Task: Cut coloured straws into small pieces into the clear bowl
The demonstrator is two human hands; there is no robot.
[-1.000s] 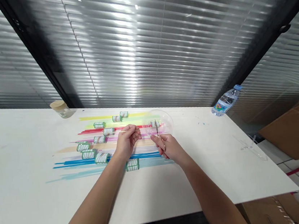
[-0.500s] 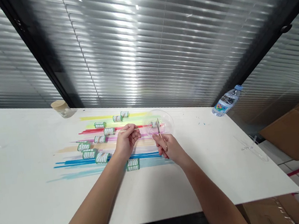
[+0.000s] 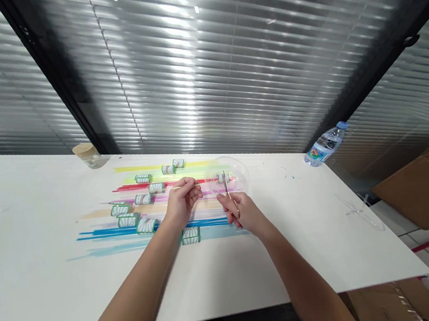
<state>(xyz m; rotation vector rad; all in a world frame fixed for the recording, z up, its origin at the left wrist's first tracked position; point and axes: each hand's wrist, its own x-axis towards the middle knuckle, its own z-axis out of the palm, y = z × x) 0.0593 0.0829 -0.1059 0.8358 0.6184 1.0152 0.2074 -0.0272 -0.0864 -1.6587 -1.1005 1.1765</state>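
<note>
My left hand (image 3: pixel 182 200) is closed in a pinch on a thin pale strip (image 3: pixel 202 184) that runs to the right toward the scissors. My right hand (image 3: pixel 242 210) grips small scissors (image 3: pixel 225 183), blades pointing up and away, at the strip's right end. Both hands hover over rows of coloured paper strips (image 3: pixel 155 225) lying flat on the white table (image 3: pixel 35 265). A clear plastic bowl (image 3: pixel 235 171) sits just beyond the scissors.
Several green-and-white rolls (image 3: pixel 128 221) lie among the strips. A small jar (image 3: pixel 86 155) stands at the back left, a water bottle (image 3: pixel 324 145) lies at the back right. A clear plastic piece (image 3: pixel 359 210) rests near the right edge. Cardboard boxes (image 3: pixel 428 181) sit beyond it.
The scissors' blades shifted slightly at the strip's end; my hands have stayed in nearly the same place.
</note>
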